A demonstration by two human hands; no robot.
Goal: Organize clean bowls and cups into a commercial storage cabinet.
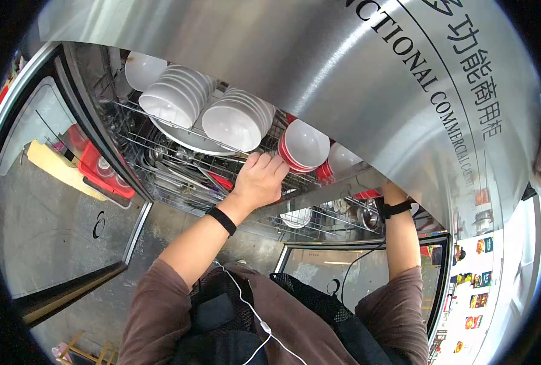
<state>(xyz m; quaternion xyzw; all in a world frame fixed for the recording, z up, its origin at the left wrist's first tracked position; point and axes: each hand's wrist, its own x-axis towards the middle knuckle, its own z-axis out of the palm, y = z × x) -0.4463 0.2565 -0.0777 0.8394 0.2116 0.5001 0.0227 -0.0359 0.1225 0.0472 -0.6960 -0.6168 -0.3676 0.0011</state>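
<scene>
My left hand (261, 177) is at the front of an upper wire shelf (216, 144) in a steel cabinet. Its fingers curl over the shelf's edge, just left of some red-and-white bowls (304, 146). Stacked white bowls (234, 121) lie tipped toward me on that shelf, and a second white stack (172, 100) is further left. My right hand (395, 196) reaches into the cabinet's right side, near more red-and-white bowls (343, 159). The cabinet front covers its fingers, so what they touch is hidden.
Glass doors stand open on the left (69, 201) and right (337, 267). A lower shelf holds metal utensils (182, 173); small metal bowls (368, 216) sit at right. Behind the left door's glass is a red basket (103, 170). A white cable (246, 307) hangs across my front.
</scene>
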